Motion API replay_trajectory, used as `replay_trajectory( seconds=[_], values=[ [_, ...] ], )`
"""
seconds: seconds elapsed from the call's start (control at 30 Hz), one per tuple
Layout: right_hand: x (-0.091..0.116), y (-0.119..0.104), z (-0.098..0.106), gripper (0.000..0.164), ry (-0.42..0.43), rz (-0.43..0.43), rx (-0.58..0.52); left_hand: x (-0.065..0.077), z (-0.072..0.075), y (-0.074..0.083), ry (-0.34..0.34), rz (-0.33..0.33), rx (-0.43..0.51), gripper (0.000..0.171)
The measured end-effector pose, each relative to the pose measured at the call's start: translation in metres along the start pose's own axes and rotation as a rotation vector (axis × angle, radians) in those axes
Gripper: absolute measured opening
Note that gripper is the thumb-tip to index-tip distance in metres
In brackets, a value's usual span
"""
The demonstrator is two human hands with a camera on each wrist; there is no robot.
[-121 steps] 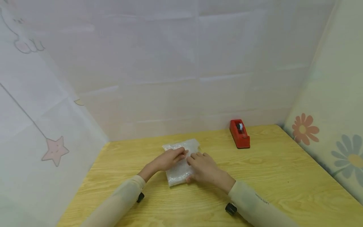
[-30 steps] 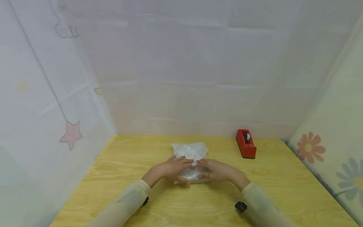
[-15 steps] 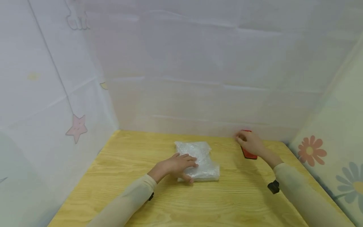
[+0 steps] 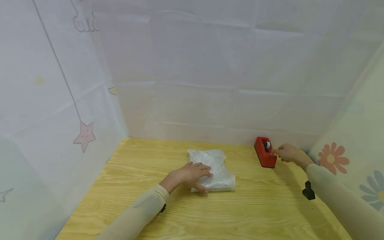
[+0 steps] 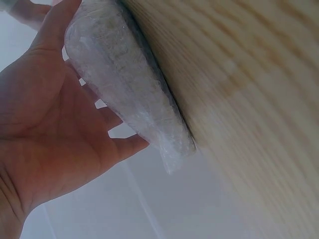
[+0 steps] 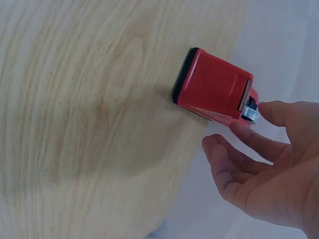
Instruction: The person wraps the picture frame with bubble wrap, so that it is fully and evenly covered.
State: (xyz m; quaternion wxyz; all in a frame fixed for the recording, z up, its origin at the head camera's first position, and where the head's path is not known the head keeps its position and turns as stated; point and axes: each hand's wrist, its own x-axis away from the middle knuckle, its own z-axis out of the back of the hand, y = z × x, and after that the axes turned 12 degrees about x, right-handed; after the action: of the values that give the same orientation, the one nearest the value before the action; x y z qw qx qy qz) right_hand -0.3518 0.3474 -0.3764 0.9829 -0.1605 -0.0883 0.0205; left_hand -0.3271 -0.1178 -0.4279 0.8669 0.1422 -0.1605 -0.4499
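Observation:
A bubble-wrapped package (image 4: 219, 171) lies flat near the middle of the table. My left hand (image 4: 192, 175) rests on its left side with spread, straight fingers. From the left wrist view, the palm and fingers of that hand reach over the clear wrap (image 5: 119, 69). At the back right stands a red tape dispenser (image 4: 266, 160) holding a small roll of tape (image 6: 250, 113). My right hand (image 4: 289, 153) is at the dispenser's right side. In the right wrist view its thumb and index finger are apart beside the roll and cutter, and the other fingers are loosely bent.
The wood-grain table (image 4: 216, 216) meets a pale cloth backdrop (image 4: 192, 110) just behind the dispenser. A side cloth with printed flowers (image 4: 333, 158) hangs at the right. Dark wrist cameras (image 4: 308, 191) sit under the sleeves.
Earlier both hands pressed on the package. My right hand left it, moved over the tape dispenser, then shifted to the dispenser's right front. My left hand stays on the package.

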Motion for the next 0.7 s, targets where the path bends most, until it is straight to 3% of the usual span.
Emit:
replay_trajectory(
  seconds=[0.27, 0.4, 0.7],
  values=[
    [-0.003, -0.001, 0.001, 0.035, -0.103, -0.130, -0.286, 0.001, 0.001, 0.001, 0.003, -0.001, -0.013, 0.072],
    [-0.008, 0.003, 0.000, 0.028, -0.112, -0.210, -0.407, 0.001, 0.001, 0.001, 0.005, -0.003, -0.035, 0.073],
    [-0.016, -0.001, 0.001, 0.026, -0.129, -0.232, -0.478, -0.001, 0.000, 0.000, 0.004, 0.008, -0.041, 0.073]
  ],
)
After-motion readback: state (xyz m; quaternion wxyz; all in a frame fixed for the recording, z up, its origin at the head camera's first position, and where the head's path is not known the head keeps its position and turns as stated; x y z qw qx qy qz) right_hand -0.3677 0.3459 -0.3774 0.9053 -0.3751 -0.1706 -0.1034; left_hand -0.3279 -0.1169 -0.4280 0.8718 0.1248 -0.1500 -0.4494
